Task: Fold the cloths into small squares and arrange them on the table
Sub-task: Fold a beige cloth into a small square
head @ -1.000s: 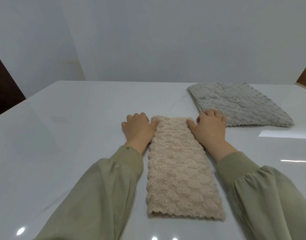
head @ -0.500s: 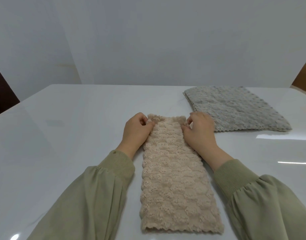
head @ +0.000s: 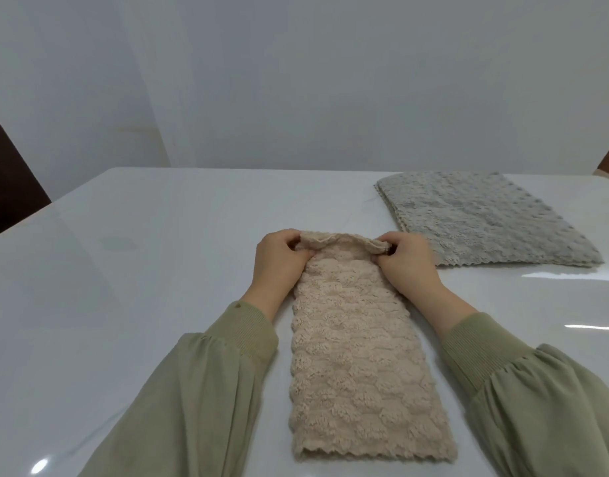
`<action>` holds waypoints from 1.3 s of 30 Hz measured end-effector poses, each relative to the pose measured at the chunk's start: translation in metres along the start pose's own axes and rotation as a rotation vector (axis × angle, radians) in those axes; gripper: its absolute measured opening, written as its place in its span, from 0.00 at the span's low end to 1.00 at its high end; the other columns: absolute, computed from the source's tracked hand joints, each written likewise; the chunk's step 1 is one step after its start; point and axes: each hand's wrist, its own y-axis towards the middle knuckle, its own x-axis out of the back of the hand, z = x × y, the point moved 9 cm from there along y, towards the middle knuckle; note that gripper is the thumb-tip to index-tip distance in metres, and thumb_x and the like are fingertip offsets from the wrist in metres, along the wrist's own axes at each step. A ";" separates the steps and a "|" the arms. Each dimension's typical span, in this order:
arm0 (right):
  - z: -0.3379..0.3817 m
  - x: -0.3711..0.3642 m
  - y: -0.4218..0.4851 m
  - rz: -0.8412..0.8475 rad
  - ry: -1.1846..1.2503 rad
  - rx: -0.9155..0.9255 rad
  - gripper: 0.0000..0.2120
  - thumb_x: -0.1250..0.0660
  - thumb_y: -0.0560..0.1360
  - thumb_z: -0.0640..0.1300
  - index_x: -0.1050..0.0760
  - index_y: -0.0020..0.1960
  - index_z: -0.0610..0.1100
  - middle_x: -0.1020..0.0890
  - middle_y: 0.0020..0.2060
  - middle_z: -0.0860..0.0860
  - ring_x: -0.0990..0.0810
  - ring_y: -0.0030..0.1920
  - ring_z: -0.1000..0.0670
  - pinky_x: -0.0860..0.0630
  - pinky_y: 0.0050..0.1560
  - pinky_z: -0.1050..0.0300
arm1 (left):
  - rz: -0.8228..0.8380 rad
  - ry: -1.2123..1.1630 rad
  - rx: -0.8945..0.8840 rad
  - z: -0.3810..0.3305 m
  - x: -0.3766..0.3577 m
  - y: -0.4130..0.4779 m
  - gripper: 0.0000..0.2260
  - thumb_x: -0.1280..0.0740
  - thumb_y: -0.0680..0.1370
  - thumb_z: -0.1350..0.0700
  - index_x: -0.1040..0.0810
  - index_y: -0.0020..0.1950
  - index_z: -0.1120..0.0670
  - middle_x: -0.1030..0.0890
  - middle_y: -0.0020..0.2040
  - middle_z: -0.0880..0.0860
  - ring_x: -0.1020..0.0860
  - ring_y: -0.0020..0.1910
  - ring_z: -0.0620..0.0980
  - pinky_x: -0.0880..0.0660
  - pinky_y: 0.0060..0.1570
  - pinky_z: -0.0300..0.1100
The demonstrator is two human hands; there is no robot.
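Head view shows the left hand and right hand each pinching a far corner of the beige cloth, holding that edge just off the table. The strip's long axis runs straight toward the person, so the fold likely comes nearward. The grey cloth lies apart, far right.

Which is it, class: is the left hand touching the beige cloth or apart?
Touching. The head view shows the left hand pinching the beige cloth at its lifted far edge.
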 end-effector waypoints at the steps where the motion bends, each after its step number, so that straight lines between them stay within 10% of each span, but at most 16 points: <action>1: 0.003 0.002 0.002 -0.041 -0.059 0.037 0.05 0.31 0.70 0.35 0.17 0.43 0.41 0.20 0.35 0.48 0.24 0.40 0.47 0.35 0.37 0.58 | -0.034 0.064 -0.021 -0.001 0.002 0.001 0.04 0.30 0.72 0.61 0.17 0.41 0.53 0.19 0.38 0.46 0.22 0.41 0.47 0.28 0.40 0.38; 5: 0.024 0.023 -0.004 -0.301 -0.185 0.144 0.10 0.36 0.70 0.38 0.17 0.46 0.42 0.19 0.36 0.45 0.26 0.39 0.44 0.34 0.46 0.52 | -0.303 0.367 -0.171 -0.019 0.023 -0.005 0.05 0.33 0.74 0.61 0.18 0.45 0.54 0.24 0.40 0.48 0.30 0.43 0.47 0.40 0.39 0.37; 10: 0.039 0.032 -0.035 -0.353 0.026 0.143 0.14 0.37 0.71 0.35 0.18 0.52 0.45 0.23 0.31 0.55 0.27 0.37 0.48 0.38 0.41 0.59 | -0.388 0.166 -0.246 -0.041 0.034 -0.033 0.08 0.35 0.75 0.62 0.18 0.48 0.53 0.20 0.34 0.49 0.24 0.34 0.49 0.27 0.36 0.43; 13: 0.035 0.035 -0.050 -0.296 0.228 0.103 0.13 0.38 0.71 0.32 0.19 0.47 0.46 0.23 0.31 0.58 0.27 0.32 0.58 0.34 0.35 0.67 | -0.367 -0.003 -0.235 -0.043 0.039 -0.049 0.08 0.36 0.74 0.64 0.19 0.47 0.54 0.19 0.37 0.48 0.23 0.37 0.47 0.24 0.40 0.42; 18: 0.036 0.047 -0.081 -0.218 0.464 0.047 0.12 0.43 0.71 0.40 0.21 0.46 0.46 0.20 0.35 0.40 0.24 0.38 0.38 0.27 0.39 0.46 | -0.219 -0.309 -0.068 -0.033 0.038 -0.082 0.09 0.41 0.74 0.59 0.21 0.40 0.56 0.22 0.36 0.59 0.26 0.36 0.55 0.26 0.38 0.52; 23: 0.038 0.060 -0.114 -0.160 0.560 -0.054 0.12 0.38 0.75 0.42 0.22 0.38 0.36 0.22 0.33 0.37 0.24 0.33 0.45 0.27 0.38 0.51 | -0.044 -0.554 0.264 -0.018 0.031 -0.119 0.09 0.35 0.77 0.56 0.22 0.39 0.57 0.20 0.37 0.60 0.21 0.35 0.54 0.24 0.35 0.45; 30: 0.019 0.050 -0.147 0.090 0.193 -0.209 0.08 0.37 0.70 0.35 0.23 0.38 0.46 0.22 0.27 0.49 0.30 0.21 0.58 0.33 0.25 0.68 | 0.293 -0.338 0.364 -0.011 0.023 -0.154 0.05 0.32 0.75 0.66 0.24 0.39 0.59 0.21 0.32 0.55 0.18 0.30 0.51 0.24 0.27 0.37; 39: 0.023 0.041 -0.135 0.050 0.115 -0.117 0.07 0.37 0.72 0.38 0.23 0.44 0.48 0.23 0.31 0.52 0.27 0.29 0.58 0.34 0.28 0.70 | 0.073 -0.180 0.280 -0.012 0.032 -0.133 0.04 0.31 0.75 0.59 0.18 0.42 0.54 0.19 0.36 0.49 0.21 0.32 0.46 0.20 0.40 0.41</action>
